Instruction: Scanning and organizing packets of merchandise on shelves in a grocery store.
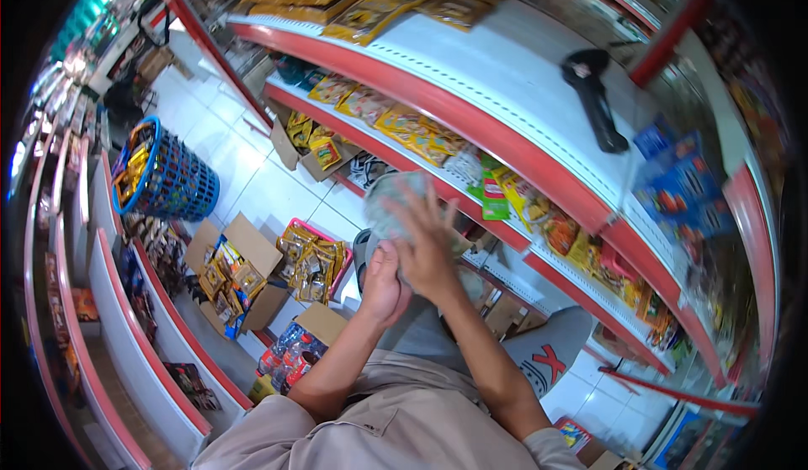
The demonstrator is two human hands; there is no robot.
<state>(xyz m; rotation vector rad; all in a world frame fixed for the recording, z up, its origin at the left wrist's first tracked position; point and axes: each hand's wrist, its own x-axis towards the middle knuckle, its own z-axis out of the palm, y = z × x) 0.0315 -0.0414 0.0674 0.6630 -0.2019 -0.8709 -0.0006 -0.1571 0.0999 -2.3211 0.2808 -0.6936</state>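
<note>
A pale grey-green cloth (388,208) is bunched up in front of me, blurred by motion. My left hand (383,287) is closed around its lower part, thumb on top. Just right of that, my right hand (430,252) lies over the cloth with fingers spread and blurred; whether its palm presses on the cloth is hidden. Both hands are above my lap, close to the red-edged lower shelf (404,167) that bears yellow snack packets (416,134). A green packet (494,189) hangs over that shelf's edge, to the right of my hands.
On the upper shelf (505,60) lie a black handheld scanner (596,101), brown-yellow packets (363,12) and blue packets (682,173). A blue basket (180,176), a cardboard box of packets (233,274), a pink tray (344,268) and bottles (293,353) stand left. More shelving (136,325) runs along the left.
</note>
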